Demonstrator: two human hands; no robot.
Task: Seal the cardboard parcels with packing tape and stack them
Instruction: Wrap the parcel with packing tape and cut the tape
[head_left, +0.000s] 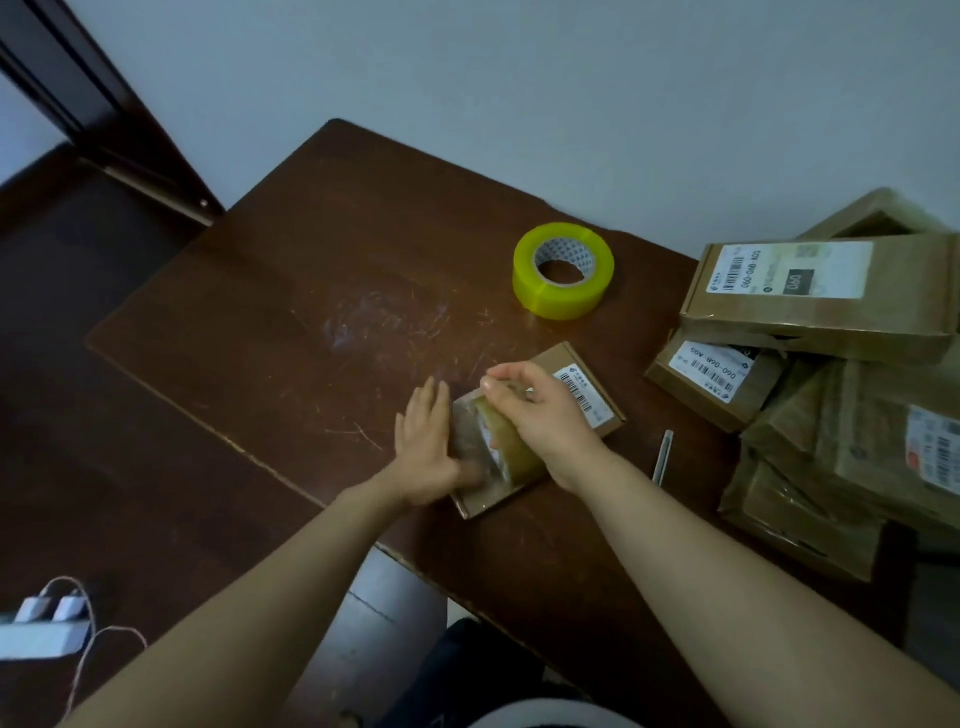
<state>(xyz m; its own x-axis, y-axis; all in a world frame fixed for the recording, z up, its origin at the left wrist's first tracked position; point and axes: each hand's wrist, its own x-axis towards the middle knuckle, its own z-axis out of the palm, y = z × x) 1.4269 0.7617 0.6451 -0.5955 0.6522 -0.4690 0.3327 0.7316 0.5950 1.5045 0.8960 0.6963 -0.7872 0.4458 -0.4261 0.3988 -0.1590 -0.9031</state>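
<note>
On the scratched brown counter (337, 312) by a pale wall (519, 78), the left grip (426, 452) lies flat on a parcel (597, 395); the right grip (543, 415) clasps a tape roll (511, 449).

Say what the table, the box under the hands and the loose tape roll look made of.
Table: dark brown wood or wood veneer, dull finish; pale scratches and a worn near edge show.
Box: brown cardboard, matte, with a white printed paper label.
Tape roll: clear yellowish plastic film, glossy, wound on what looks like a printed card core.
</note>
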